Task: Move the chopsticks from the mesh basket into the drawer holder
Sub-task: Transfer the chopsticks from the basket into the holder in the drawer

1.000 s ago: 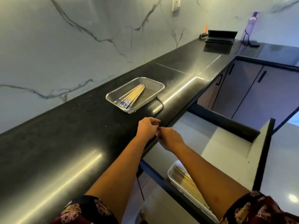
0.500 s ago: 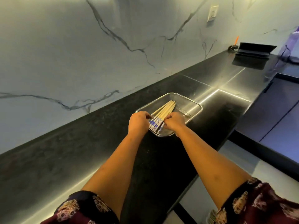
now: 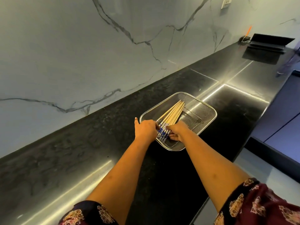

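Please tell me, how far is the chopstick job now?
Nothing visibly done: the wooden chopsticks with blue-patterned ends lie in the metal mesh basket. In hand: left hand and right hand gather those ends. Left: lifting them into the drawer holder, out of view.

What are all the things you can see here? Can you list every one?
mesh basket: one, silver metal, on the black counter near its front edge
chopsticks: one bundle, exact number unclear, tan wood with blue-and-white patterned ends, lying in the basket
counter: one, shiny black, running along the wall
wall: pale marble with dark veins, behind the counter
wall socket: one, white, high on the wall
dark flat device: one, black, at the far end of the counter
cabinet doors: grey, to the right, below the counter
left hand: at the patterned ends, left side of the bundle
right hand: at the patterned ends, right side
sleeves: two, dark red with a pale print
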